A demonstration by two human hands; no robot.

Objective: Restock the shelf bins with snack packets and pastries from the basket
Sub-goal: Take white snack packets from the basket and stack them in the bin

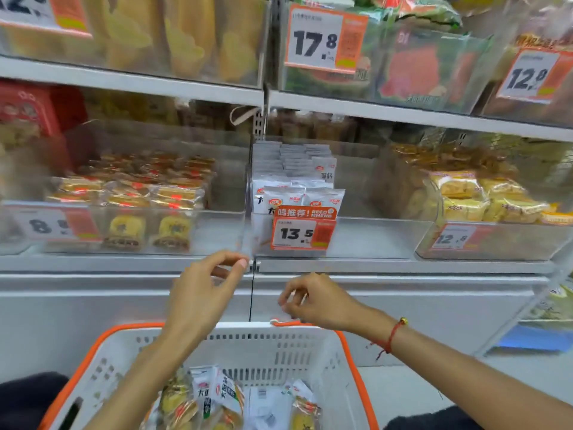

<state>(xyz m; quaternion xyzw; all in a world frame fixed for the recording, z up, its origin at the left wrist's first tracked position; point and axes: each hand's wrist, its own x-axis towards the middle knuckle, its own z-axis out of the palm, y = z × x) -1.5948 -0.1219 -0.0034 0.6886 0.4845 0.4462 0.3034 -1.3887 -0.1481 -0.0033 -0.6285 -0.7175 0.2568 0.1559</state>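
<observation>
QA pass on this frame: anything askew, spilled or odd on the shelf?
Nothing spilled or damaged. The 13.5 price tag hangs slightly tilted on the middle bin, whose right half holds no packets, unlike its fuller neighbours.

Both forearms are bare, with no sleeves in sight. A thin red string bracelet [391,336] circles the right wrist, carrying a small gold bead and loose knotted ends. Dark trousers [28,398] cover the legs.
</observation>
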